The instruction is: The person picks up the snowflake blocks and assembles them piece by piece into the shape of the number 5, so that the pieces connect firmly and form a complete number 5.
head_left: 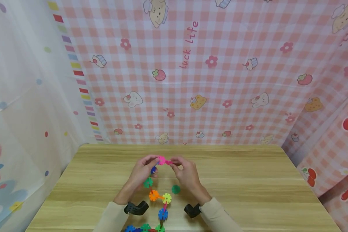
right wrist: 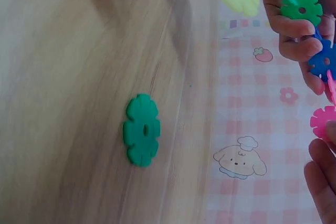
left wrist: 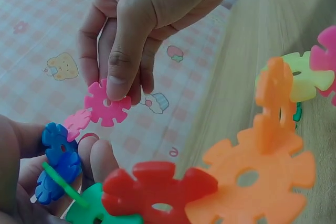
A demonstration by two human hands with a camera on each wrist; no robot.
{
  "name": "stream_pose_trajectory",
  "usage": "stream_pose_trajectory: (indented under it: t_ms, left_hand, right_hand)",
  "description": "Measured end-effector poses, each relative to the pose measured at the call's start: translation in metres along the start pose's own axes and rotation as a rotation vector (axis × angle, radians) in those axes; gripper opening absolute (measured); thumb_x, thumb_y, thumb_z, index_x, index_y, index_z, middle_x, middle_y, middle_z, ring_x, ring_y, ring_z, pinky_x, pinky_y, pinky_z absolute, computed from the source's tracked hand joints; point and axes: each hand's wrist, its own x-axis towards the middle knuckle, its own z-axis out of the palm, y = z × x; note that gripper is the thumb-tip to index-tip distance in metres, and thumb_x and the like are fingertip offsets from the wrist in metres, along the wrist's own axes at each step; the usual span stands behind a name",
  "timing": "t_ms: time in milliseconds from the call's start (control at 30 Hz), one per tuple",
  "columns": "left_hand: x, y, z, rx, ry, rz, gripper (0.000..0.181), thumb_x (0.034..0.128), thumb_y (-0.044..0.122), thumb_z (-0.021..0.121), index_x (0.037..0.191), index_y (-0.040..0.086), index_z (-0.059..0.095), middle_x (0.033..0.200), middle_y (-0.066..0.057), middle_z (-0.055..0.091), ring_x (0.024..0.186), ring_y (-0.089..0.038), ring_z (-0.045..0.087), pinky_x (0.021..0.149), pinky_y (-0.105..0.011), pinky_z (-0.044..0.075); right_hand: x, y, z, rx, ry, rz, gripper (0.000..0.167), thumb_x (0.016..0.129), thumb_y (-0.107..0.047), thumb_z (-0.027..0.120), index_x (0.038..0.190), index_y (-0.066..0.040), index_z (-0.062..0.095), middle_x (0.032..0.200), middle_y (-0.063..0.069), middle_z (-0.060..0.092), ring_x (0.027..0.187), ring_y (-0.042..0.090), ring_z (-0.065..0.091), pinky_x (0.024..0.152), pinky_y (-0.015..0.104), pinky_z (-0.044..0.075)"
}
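Note:
My left hand (head_left: 141, 170) holds a chain of slotted plastic snowflake discs near its upper end, with fingers around the blue discs (left wrist: 60, 163). Between thumb and fingers, my right hand (head_left: 188, 172) pinches the hot-pink disc (left wrist: 107, 103) at the chain's end. That disc meets a lighter pink disc (left wrist: 78, 123), which joins the blue ones. From the left hand the chain runs down through a green disc (head_left: 148, 182), a red disc (left wrist: 160, 192), an orange disc (head_left: 154, 195) and a yellow disc (head_left: 167, 198). Part of the pink joint is covered by fingers.
A loose green disc (right wrist: 142, 129) lies on the wooden table (head_left: 249, 193), left of the right wrist. Further chain pieces, including a blue disc (head_left: 163, 214), continue to the near edge of view. A checked cloth (head_left: 208, 80) hangs behind the table.

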Motion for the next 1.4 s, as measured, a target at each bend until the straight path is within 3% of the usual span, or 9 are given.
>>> stream_pose_trajectory:
  t_ms: [200, 500, 800, 1033, 1400]
  left_hand:
    - [0.0010, 0.0005, 0.0024, 0.000, 0.004, 0.009, 0.022, 0.1019, 0.018, 0.056, 0.118, 0.008, 0.067, 0.090, -0.005, 0.065, 0.068, -0.015, 0.058, 0.061, -0.027, 0.057]
    - [0.0003, 0.0019, 0.0045, 0.004, -0.013, 0.032, 0.021, 0.1017, 0.015, 0.055, 0.117, 0.008, 0.068, 0.090, -0.006, 0.067, 0.069, -0.019, 0.059, 0.065, -0.028, 0.056]
    - [-0.0002, 0.0036, 0.0046, -0.028, -0.076, 0.021, 0.020, 0.1032, 0.014, 0.053, 0.117, 0.003, 0.063, 0.095, -0.005, 0.065, 0.070, -0.015, 0.057, 0.069, -0.033, 0.059]
    - [-0.0006, 0.0034, 0.0040, -0.061, -0.124, 0.012, 0.022, 0.1031, 0.015, 0.053, 0.118, -0.001, 0.060, 0.093, -0.005, 0.064, 0.070, -0.015, 0.056, 0.067, -0.028, 0.056]
    - [0.0006, 0.0039, 0.0032, -0.113, -0.145, -0.025, 0.022, 0.1032, 0.016, 0.053, 0.117, 0.002, 0.062, 0.094, -0.006, 0.063, 0.069, -0.016, 0.056, 0.068, -0.029, 0.056]
  right_hand:
    - [-0.0006, 0.0003, -0.0010, -0.098, 0.033, -0.139, 0.017, 0.081, 0.005, 0.078, 0.095, -0.002, 0.072, 0.089, 0.008, 0.075, 0.081, 0.018, 0.073, 0.072, 0.027, 0.059]
    - [-0.0012, 0.0004, -0.0033, -0.163, 0.039, -0.253, 0.016, 0.081, 0.005, 0.077, 0.094, -0.001, 0.072, 0.090, 0.009, 0.075, 0.084, 0.019, 0.073, 0.074, 0.024, 0.058]
    - [-0.0042, 0.0006, -0.0034, -0.166, 0.067, -0.310, 0.013, 0.082, 0.006, 0.076, 0.093, 0.000, 0.072, 0.087, 0.009, 0.075, 0.081, 0.020, 0.073, 0.073, 0.024, 0.058]
    - [-0.0055, -0.0006, -0.0046, -0.152, 0.076, -0.313, 0.014, 0.080, 0.007, 0.077, 0.092, 0.000, 0.073, 0.086, 0.010, 0.075, 0.081, 0.020, 0.073, 0.072, 0.023, 0.058]
    - [-0.0080, -0.0023, -0.0046, -0.148, 0.102, -0.343, 0.013, 0.081, 0.007, 0.075, 0.093, 0.002, 0.073, 0.088, 0.011, 0.074, 0.081, 0.021, 0.073, 0.074, 0.025, 0.058]
